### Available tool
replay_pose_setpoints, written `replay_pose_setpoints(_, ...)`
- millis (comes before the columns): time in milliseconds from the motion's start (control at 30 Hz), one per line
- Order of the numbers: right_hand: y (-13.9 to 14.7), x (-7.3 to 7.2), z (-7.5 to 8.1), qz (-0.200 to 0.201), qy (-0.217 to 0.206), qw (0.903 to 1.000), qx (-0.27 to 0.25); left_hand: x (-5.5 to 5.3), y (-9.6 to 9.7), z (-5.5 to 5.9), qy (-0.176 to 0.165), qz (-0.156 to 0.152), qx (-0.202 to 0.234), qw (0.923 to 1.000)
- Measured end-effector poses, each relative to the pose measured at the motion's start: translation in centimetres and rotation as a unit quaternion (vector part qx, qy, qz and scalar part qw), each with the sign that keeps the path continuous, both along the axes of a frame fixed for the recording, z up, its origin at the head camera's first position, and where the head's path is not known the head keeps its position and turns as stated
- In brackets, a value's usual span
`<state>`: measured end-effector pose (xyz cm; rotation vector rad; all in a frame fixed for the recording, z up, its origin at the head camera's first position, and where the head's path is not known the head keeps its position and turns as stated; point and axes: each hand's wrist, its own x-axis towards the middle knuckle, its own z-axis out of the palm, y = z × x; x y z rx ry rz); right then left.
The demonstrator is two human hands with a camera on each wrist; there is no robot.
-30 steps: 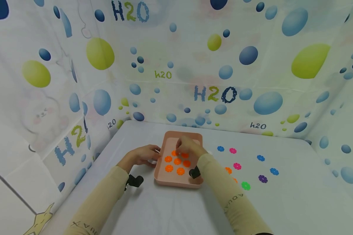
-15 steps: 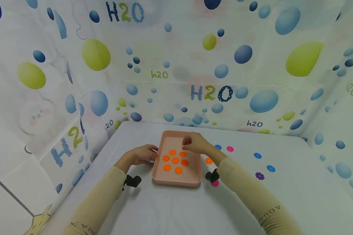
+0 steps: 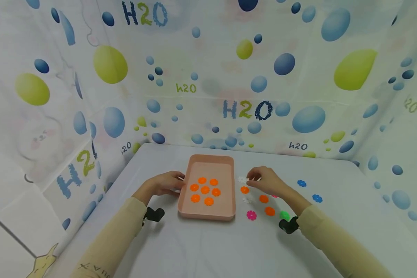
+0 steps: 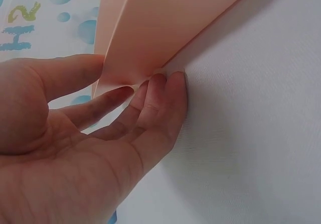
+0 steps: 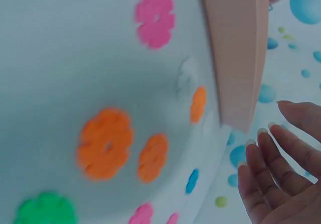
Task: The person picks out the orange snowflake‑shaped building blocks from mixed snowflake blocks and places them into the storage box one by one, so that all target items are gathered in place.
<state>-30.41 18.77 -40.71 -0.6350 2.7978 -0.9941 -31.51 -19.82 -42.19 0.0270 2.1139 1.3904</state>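
Observation:
A pink rectangular tray (image 3: 207, 213) lies on the white table with several orange flower-shaped discs (image 3: 205, 190) inside it. My left hand (image 3: 167, 183) holds the tray's left side; in the left wrist view its thumb rests at the rim and its fingers (image 4: 155, 91) bend in at the base of the outer wall. To the right of the tray, my right hand (image 3: 268, 180) hovers over loose flower discs, thumb and fingers apart with nothing between them. Its fingertips are close to a white flower disc (image 3: 242, 179), with an orange one (image 3: 244, 190) just below.
More flower discs lie right of the tray: pink (image 3: 251, 215), green (image 3: 284, 215), white (image 3: 247, 200), orange (image 3: 270, 211) and blue (image 3: 317, 198). Some are hidden under the right forearm. A bubble-printed curtain (image 3: 201, 77) stands behind and beside the table.
My right hand has moved from over the tray out to the right, above the loose discs. The left hand stays at the tray's side, and the orange discs inside lie as before.

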Motion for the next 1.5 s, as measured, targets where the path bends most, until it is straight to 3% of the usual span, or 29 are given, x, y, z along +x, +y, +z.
replay_pose_setpoints(300,4.1,1.2,-1.8,-0.025,-0.043,0.9986,0.02,0.1,0.0,0.2,-0.002,0.002,-0.001,1.0)
replay_pose_setpoints(700,5.3,2.0,-4.1,-0.059,-0.083,0.9945,0.026,0.1,0.1,0.1,-0.011,0.008,-0.004,0.9999)
replay_pose_setpoints(1267,5.2,2.5,-3.9,-0.062,-0.079,0.9946,0.027,0.0,0.1,-0.3,-0.007,0.015,0.002,0.9999)
replay_pose_setpoints(1500,5.3,2.6,-3.6,-0.061,-0.051,0.9967,0.01,0.0,0.1,-0.1,-0.006,0.016,-0.001,0.9999)
